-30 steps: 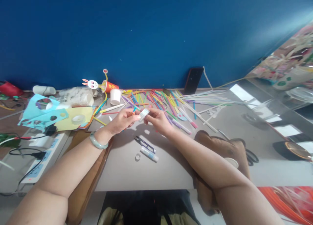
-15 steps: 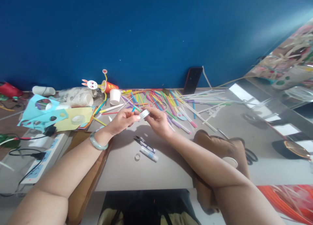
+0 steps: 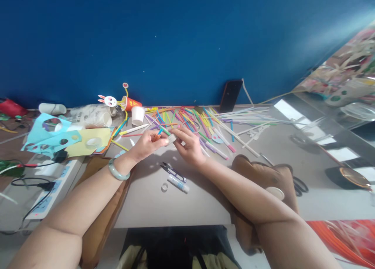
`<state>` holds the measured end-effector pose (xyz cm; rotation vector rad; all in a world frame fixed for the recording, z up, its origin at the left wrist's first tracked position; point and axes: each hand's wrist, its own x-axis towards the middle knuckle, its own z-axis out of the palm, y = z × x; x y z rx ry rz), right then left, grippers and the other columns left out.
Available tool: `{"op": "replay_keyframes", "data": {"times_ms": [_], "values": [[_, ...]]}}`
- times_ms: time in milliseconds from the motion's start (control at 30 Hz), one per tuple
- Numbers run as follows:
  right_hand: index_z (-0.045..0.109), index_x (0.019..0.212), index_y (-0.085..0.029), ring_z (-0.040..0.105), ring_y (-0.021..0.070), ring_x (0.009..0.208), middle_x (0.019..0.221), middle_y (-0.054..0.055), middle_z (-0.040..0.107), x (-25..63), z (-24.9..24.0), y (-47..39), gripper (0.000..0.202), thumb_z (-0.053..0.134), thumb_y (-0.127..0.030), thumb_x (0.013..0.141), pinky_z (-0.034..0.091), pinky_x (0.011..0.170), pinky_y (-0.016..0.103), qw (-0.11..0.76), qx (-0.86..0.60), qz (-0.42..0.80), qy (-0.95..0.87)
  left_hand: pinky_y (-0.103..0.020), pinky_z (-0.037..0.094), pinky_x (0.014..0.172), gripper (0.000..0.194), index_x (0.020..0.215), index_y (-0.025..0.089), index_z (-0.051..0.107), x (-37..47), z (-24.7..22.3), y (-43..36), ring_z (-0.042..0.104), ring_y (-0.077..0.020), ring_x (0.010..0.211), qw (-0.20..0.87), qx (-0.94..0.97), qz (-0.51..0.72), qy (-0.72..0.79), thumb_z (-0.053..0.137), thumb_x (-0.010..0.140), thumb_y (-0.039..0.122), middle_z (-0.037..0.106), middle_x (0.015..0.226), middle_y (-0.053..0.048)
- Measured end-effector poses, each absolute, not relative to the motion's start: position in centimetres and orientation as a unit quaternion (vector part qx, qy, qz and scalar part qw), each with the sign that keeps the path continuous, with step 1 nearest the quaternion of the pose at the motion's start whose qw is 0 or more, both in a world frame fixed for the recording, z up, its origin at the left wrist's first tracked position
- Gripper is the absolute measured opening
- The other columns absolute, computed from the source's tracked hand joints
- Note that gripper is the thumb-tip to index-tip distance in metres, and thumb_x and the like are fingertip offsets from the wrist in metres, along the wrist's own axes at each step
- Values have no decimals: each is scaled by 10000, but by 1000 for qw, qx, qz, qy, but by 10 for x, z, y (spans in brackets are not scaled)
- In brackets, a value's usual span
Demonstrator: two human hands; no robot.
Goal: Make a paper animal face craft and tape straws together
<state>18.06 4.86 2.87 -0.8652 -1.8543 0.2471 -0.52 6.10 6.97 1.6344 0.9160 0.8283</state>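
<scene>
Over the middle of the table my left hand (image 3: 148, 145) and my right hand (image 3: 190, 144) meet at the fingertips. Between them is a small pale object (image 3: 171, 139), too blurred to name, which both hands grip. Short orange and blue pieces (image 3: 158, 134) stick out from my left hand's pinch. My right hand's fingers are curled on the other side of the pale object. Below the hands lie black-tipped thread snips (image 3: 173, 172), a glue stick (image 3: 178, 184) and a small round cap (image 3: 164, 187).
Many coloured sticks (image 3: 205, 122) lie behind the hands. A white paper cup (image 3: 138, 116), a red cup (image 3: 133, 103) and a phone (image 3: 231, 96) stand along the blue wall. Cut paper (image 3: 49, 134) and a power strip (image 3: 52, 191) are left; a brown cushion (image 3: 263, 179) is right.
The pale object between my hands has turned and shifted slightly. My right fingers have moved a little over it, and the orange pieces at my left hand show more.
</scene>
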Motion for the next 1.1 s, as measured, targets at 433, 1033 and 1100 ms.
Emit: {"op": "replay_keyframes", "data": {"times_ms": [433, 1033, 1100], "values": [[687, 1094, -166, 599, 139, 694, 909, 77, 709, 175, 21, 57, 282, 567, -155, 839, 511, 659, 275, 520, -405, 197, -726, -206, 236, 436, 158, 711, 151, 594, -2, 71, 58, 292, -47, 404, 535, 652, 341, 416, 624, 735, 304, 336, 424, 103], [710, 966, -145, 552, 108, 564, 648, 2, 631, 171, 28, 52, 259, 513, -145, 797, 431, 573, 219, 479, -448, 291, -697, -207, 223, 438, 158, 671, 155, 583, 1, 64, 60, 275, -41, 415, 522, 658, 348, 415, 620, 747, 289, 370, 451, 89], [709, 967, -135, 552, 109, 575, 669, 10, 642, 171, 27, 52, 265, 511, -140, 790, 430, 578, 220, 477, -447, 283, -702, -208, 222, 433, 132, 669, 159, 584, 0, 63, 60, 272, -43, 405, 529, 648, 349, 422, 607, 731, 273, 352, 434, 94]]}}
